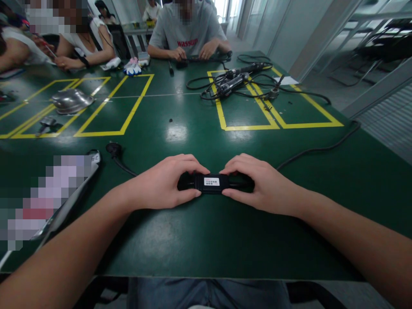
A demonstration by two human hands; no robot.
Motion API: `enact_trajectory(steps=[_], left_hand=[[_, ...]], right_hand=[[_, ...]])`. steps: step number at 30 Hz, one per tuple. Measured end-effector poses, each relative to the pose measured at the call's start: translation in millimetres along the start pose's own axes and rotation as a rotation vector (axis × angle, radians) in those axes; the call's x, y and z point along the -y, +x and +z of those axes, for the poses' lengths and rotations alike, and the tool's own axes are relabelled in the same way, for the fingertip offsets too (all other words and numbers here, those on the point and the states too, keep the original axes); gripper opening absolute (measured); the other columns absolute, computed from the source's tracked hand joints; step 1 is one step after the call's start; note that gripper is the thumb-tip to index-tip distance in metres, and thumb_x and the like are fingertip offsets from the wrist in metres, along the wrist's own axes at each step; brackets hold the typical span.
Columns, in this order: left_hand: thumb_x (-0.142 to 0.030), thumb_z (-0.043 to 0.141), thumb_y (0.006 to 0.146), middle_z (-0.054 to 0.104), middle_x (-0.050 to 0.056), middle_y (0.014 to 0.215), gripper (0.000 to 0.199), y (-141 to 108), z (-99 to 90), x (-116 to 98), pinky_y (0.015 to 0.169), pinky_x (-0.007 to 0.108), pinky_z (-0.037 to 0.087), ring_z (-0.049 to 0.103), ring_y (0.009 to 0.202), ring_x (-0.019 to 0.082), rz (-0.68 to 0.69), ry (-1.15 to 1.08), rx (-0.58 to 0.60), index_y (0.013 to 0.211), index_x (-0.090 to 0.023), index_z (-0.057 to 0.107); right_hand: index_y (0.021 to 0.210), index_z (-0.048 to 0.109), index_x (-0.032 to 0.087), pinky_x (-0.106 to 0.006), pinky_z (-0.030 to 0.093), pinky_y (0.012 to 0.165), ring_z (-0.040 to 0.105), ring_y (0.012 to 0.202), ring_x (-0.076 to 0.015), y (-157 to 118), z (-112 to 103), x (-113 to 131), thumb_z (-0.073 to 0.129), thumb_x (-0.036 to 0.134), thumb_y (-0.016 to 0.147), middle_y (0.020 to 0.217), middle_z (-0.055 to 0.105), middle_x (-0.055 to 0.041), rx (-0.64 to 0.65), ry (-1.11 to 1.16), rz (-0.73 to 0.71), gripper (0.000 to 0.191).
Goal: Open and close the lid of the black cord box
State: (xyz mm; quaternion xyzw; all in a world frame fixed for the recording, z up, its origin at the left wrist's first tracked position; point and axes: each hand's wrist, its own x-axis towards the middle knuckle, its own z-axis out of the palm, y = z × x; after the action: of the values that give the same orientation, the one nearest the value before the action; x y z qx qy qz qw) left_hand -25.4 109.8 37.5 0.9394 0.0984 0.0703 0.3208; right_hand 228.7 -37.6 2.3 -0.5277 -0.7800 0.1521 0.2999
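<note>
A small black box in a power cord [211, 183], with a white printed label on top, lies at the table's near middle. My left hand [174, 180] pinches its left end between thumb and fingers. On the opposite end, the thumb and fingers of my right hand [254, 182] close the same way. The black cord runs out under both hands. Left of my left hand its plug [114, 149] rests on the green table [193, 240]. To the right, the cord [315, 149] curves away toward the table's right edge.
Black cylindrical tools [233, 83] with tangled cables lie at the back right, over yellow tape outlines. A shiny metal bowl-like part [72, 101] sits at the left, and a pixelated flat object [51, 197] nearer. A person in a grey shirt [189, 30] works opposite; others sit further left.
</note>
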Motion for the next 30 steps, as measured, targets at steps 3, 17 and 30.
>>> enact_trajectory(steps=[3,17,30], left_hand=[[-0.027,0.08,0.096,0.079,0.007,0.118,0.032,0.4,1.4,-0.7,0.095,0.038,0.057,0.075,0.107,0.024,0.007,0.025,-0.005,0.128,-0.02,0.078],[-0.027,0.083,0.097,0.081,0.006,0.12,0.028,0.9,4.9,-0.3,0.1,0.041,0.056,0.074,0.112,0.026,0.001,0.076,-0.019,0.123,-0.021,0.077],[-0.038,0.071,0.102,0.08,0.011,0.121,0.033,1.6,7.1,3.5,0.102,0.045,0.061,0.075,0.11,0.028,-0.002,0.111,-0.169,0.128,-0.019,0.079]], right_hand=[[0.111,0.072,0.023,-0.043,0.061,0.085,0.072,0.097,-0.0272,-0.3,0.3,0.5,0.085,0.028,0.096,0.107,0.079,-0.0085,0.008,-0.001,0.008,0.02],[0.112,0.068,0.024,-0.047,0.061,0.095,0.071,0.109,-0.0293,1.3,0.4,7.7,0.086,0.025,0.096,0.118,0.079,-0.0099,0.015,0.029,0.031,0.024],[0.131,0.052,0.026,-0.042,0.06,0.086,0.073,0.099,-0.0267,-3.6,4.1,3.8,0.085,0.034,0.093,0.117,0.074,-0.0097,-0.061,0.009,0.089,0.051]])
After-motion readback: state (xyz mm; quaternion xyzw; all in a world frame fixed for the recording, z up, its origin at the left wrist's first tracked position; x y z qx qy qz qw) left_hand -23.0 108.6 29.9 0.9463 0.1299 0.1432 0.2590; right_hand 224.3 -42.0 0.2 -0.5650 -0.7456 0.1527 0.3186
